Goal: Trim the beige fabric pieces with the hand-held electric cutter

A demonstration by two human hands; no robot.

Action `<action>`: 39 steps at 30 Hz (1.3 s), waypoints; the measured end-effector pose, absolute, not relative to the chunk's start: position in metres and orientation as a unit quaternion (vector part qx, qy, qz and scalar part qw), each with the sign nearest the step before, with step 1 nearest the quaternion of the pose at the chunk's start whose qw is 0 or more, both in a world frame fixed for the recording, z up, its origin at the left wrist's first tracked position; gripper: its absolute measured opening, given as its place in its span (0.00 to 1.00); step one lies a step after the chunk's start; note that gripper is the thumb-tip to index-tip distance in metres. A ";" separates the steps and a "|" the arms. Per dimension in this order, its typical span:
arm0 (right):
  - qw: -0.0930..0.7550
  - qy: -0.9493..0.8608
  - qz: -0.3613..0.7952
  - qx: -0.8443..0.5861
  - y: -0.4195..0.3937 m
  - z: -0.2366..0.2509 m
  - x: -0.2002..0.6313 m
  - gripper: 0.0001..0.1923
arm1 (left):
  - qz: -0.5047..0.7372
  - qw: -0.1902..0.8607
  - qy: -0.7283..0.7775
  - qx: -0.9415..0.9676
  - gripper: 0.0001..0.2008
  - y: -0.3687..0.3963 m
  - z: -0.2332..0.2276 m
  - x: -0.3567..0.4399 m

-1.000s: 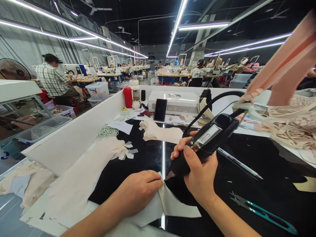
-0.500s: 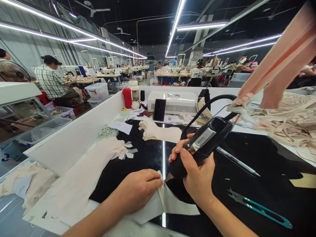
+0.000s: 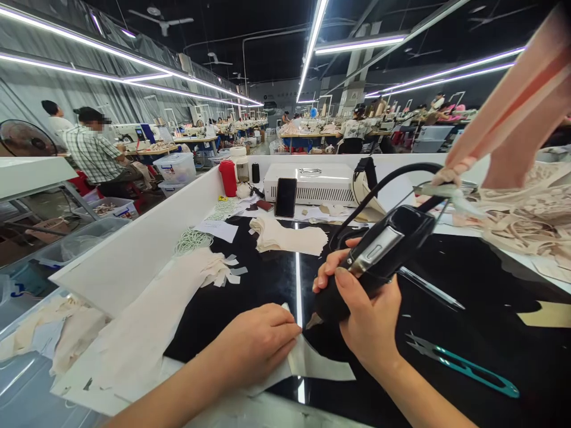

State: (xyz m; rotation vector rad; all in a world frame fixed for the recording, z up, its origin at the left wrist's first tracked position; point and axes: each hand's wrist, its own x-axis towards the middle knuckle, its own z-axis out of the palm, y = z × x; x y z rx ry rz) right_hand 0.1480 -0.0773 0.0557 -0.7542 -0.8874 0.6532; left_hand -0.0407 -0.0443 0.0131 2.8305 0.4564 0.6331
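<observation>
My right hand point(image 3: 363, 315) grips a black corded hand tool point(image 3: 379, 252), its metal tip touching a pale fabric piece point(image 3: 319, 365) on the glossy black tabletop point(image 3: 468, 333). My left hand point(image 3: 254, 342) lies flat on that fabric just left of the tip, pinning it down. The tool's black cord point(image 3: 383, 181) arcs up and back behind it.
Green-handled thread snips point(image 3: 464, 365) and a long metal rod point(image 3: 430, 288) lie right of my hands. Stacked cream fabric pieces point(image 3: 288, 238), a phone point(image 3: 285, 197), a white box unit point(image 3: 312, 181) and a red bottle point(image 3: 230, 177) sit farther back. Lace fabric point(image 3: 521, 223) is piled at right. Other people work at distant tables.
The tool tip and my right hand have shifted slightly right along the fabric edge; my left hand has slid a little with it.
</observation>
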 end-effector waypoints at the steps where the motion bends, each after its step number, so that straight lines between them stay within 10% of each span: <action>1: 0.785 -0.409 0.304 -0.352 -0.077 0.056 0.147 0.20 | 0.209 0.101 0.156 0.960 0.10 -0.046 0.012 -0.041; 39: 0.774 -0.419 0.327 -0.343 -0.086 0.050 0.139 0.18 | 0.203 0.129 0.152 0.959 0.13 -0.057 0.007 -0.061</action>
